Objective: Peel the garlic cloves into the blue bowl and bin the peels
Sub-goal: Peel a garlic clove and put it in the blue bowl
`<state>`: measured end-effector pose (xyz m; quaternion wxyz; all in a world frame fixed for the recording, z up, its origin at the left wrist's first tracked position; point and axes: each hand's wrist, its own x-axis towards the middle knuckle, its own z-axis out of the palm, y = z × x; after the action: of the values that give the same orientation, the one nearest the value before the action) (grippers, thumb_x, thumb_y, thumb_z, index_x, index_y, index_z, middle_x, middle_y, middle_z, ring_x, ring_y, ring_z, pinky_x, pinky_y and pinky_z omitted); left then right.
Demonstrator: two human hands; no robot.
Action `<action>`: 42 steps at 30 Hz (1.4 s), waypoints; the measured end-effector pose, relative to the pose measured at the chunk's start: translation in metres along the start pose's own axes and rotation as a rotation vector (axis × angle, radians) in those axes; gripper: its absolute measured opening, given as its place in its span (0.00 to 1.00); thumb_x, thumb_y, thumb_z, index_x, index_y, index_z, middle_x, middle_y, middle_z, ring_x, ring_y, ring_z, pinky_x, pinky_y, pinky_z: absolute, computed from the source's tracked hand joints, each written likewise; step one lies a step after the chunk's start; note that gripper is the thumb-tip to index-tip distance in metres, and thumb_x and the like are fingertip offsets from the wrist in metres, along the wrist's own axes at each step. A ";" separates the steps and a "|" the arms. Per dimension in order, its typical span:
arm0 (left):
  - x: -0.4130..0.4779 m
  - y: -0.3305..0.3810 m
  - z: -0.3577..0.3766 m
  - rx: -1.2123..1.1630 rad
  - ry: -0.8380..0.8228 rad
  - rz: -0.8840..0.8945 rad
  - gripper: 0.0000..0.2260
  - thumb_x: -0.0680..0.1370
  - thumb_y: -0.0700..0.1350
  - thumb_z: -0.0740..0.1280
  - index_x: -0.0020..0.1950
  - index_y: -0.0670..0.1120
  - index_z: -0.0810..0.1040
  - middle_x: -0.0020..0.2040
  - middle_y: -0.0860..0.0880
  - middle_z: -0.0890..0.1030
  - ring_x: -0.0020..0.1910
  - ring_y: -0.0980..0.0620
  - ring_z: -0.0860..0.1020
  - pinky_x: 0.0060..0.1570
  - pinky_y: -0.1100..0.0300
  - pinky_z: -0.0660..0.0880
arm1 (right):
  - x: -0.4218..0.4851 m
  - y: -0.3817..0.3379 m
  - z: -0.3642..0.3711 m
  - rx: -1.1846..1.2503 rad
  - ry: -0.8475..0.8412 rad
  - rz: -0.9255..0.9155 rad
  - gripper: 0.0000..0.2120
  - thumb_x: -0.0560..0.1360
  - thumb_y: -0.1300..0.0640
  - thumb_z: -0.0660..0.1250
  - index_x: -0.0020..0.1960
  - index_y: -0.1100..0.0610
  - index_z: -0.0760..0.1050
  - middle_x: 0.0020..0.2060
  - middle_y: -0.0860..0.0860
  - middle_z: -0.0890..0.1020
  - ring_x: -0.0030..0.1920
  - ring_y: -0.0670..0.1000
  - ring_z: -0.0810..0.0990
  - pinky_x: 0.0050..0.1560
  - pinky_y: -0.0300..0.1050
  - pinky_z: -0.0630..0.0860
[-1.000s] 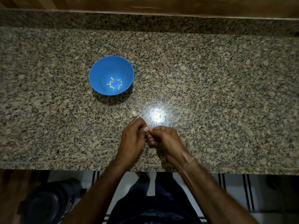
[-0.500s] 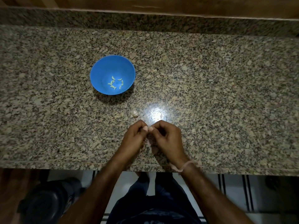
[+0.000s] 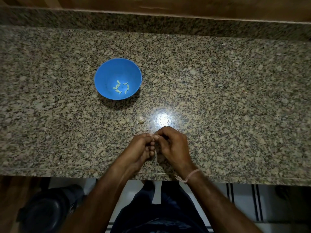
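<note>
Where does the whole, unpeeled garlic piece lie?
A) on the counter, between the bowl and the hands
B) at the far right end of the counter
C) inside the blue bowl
A: the garlic piece lies on the counter, on the near side of the blue bowl and just beyond the left hand and right hand.

A speckled granite desk (image 3: 235, 98) carries a bright glare spot (image 3: 162, 119) near its front edge. Wooden panelling (image 3: 168, 5) runs behind its back edge. White floor (image 3: 242, 195) with dark stripes lies below the front edge.
</note>
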<state>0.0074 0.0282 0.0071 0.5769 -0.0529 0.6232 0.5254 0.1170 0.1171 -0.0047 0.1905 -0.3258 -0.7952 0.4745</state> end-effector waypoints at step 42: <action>-0.009 -0.009 0.018 0.193 0.335 0.395 0.03 0.80 0.39 0.70 0.50 0.44 0.84 0.38 0.48 0.86 0.37 0.55 0.83 0.38 0.62 0.78 | -0.001 -0.006 0.004 0.429 0.156 0.348 0.04 0.79 0.65 0.72 0.49 0.58 0.84 0.43 0.51 0.87 0.46 0.53 0.86 0.49 0.50 0.84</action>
<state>0.0285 0.0324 0.0130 0.3544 0.0386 0.7555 0.5496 0.1138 0.1119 -0.0013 0.2316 -0.4453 -0.5918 0.6308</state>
